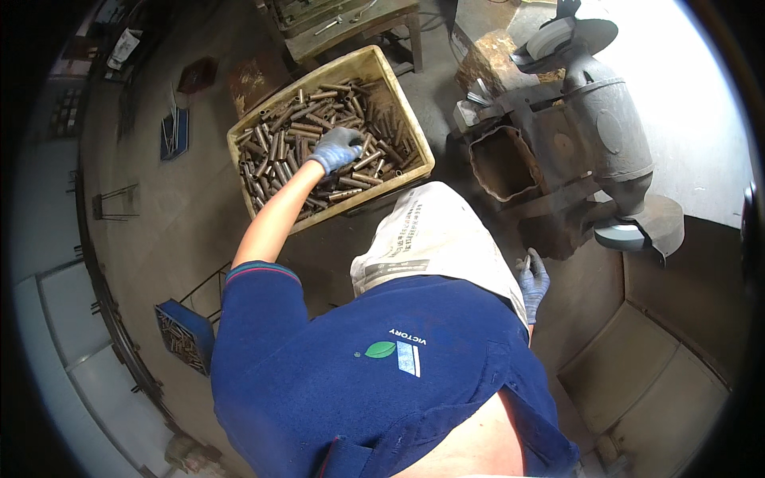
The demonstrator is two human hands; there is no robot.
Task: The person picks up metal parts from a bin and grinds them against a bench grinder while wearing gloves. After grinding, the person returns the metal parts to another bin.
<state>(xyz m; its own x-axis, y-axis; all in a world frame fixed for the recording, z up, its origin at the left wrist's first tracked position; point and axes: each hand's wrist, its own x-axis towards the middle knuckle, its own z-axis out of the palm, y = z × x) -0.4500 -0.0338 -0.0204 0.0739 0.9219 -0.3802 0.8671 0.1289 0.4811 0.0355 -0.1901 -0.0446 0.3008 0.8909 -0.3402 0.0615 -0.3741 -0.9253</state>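
My left hand (336, 150), in a blue and grey glove, reaches into a large pale yellow bin (423, 131) heaped with short metal tubes (280, 151). Its fingers curl down against the tubes near the middle of the pile. What lies under the fingertips is hidden. Low at my right side hangs my right hand (532, 285), gloved alike, beside the edge of a white apron (434, 231). Its fingers are partly stretched out and apart, and I see nothing in them.
A bench grinder (613, 131) with wheels at both ends stands to the right of the bin. A worktable (351, 28) with tools is beyond the bin. At the left are a blue crate (191, 327) of small metal pieces and a smaller blue box (174, 134).
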